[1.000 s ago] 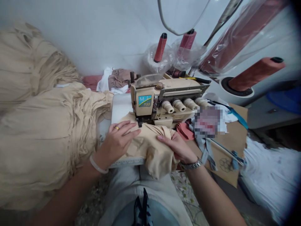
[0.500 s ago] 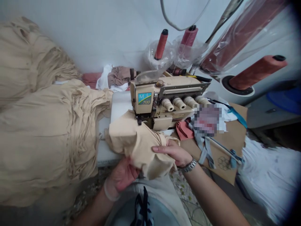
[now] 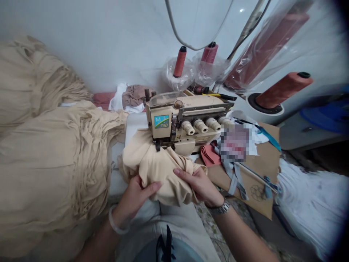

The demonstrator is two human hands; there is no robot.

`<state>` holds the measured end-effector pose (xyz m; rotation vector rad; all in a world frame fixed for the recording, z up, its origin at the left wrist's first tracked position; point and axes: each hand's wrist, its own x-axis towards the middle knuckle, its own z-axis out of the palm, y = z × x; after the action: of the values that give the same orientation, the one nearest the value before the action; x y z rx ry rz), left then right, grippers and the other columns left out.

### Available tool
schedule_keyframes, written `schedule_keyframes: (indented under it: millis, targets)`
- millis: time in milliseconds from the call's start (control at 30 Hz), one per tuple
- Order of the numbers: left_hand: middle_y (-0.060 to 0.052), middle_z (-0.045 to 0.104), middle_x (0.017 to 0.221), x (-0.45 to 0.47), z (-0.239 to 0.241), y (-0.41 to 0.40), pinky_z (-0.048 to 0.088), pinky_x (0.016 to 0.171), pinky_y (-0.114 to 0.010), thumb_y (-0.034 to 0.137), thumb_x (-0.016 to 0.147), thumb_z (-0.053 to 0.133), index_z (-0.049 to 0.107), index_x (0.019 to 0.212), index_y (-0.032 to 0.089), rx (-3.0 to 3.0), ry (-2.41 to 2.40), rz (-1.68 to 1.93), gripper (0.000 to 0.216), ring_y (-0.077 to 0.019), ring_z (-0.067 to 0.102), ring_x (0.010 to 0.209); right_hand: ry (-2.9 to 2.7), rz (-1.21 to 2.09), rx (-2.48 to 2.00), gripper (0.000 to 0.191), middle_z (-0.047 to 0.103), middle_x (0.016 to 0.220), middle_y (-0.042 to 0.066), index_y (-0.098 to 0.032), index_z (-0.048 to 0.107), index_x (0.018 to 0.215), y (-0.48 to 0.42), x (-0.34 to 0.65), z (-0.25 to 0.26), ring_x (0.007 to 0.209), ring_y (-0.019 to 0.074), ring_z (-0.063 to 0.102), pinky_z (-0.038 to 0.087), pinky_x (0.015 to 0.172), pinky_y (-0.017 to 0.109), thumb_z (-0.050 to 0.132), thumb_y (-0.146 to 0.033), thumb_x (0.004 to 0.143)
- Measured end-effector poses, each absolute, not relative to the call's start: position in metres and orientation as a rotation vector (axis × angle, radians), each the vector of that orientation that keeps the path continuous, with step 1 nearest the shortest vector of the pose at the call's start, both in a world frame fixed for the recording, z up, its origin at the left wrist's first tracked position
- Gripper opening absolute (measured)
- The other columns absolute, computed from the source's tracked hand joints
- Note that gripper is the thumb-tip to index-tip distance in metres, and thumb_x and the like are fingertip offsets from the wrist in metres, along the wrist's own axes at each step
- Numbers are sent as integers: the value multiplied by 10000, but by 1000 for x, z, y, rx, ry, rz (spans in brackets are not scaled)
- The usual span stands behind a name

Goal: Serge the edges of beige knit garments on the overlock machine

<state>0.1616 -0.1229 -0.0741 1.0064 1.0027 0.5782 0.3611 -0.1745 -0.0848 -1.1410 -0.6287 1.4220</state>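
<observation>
Well, a heap of gathered beige fabric (image 3: 46,156) is lying at the left, while the left hand (image 3: 135,196) is curling firmly around the near side of a bunched beige cloth (image 3: 155,171), which is sitting on the white counter (image 3: 133,123) against the overlock sewing machine (image 3: 188,120). The right hand (image 3: 197,185) is half open, gripping the cloth's right side, and a red thread cone (image 3: 283,89) is standing far right.

Left hand (image 3: 133,200), right hand (image 3: 197,185) gripping bunched beige knit fabric (image 3: 158,174) against overlock machine (image 3: 180,122)
</observation>
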Motion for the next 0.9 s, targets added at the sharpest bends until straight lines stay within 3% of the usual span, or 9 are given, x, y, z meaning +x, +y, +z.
schedule_keyframes:
  millis: [267,400,567,767,900]
  targets:
    - [-114,778,1049,160,-65,-113,561,898,-348,434,702,845,726,1128,124,906,840,421,540,-273,724,995,-629,1355,-1133,514,743,1173,59,-250,688,1202,-184,352,-81,1166,306,659,547,1002,449,855,-331,722]
    - [-109,763,1120,156,-65,-111,571,874,-331,387,666,877,709,1185,153,1001,842,305,593,-273,717,1021,-524,1427,-1133,521,747,1161,75,-236,692,1173,-193,350,-86,1056,313,707,574,953,475,871,-336,694]
    - [-106,773,1079,146,-62,-109,562,914,-360,436,742,810,735,1151,152,1144,804,229,503,-278,714,1017,-477,1481,-1098,480,757,1141,71,-240,716,1143,-207,340,-92,1016,297,723,556,977,467,871,-322,697]
    - [-131,757,1127,137,-61,-107,583,890,-392,459,701,833,686,1219,136,1129,856,194,628,-305,705,1043,-415,1520,-1070,436,769,1105,78,-235,749,1104,-221,324,-94,997,299,730,538,992,479,868,-338,697]
    - [-112,754,1142,133,-58,-106,569,927,-398,462,754,794,660,1257,140,1209,845,202,612,-289,688,1074,-366,1521,-1100,444,781,1043,99,-204,765,1066,-231,317,-98,953,319,738,570,910,469,877,-383,676]
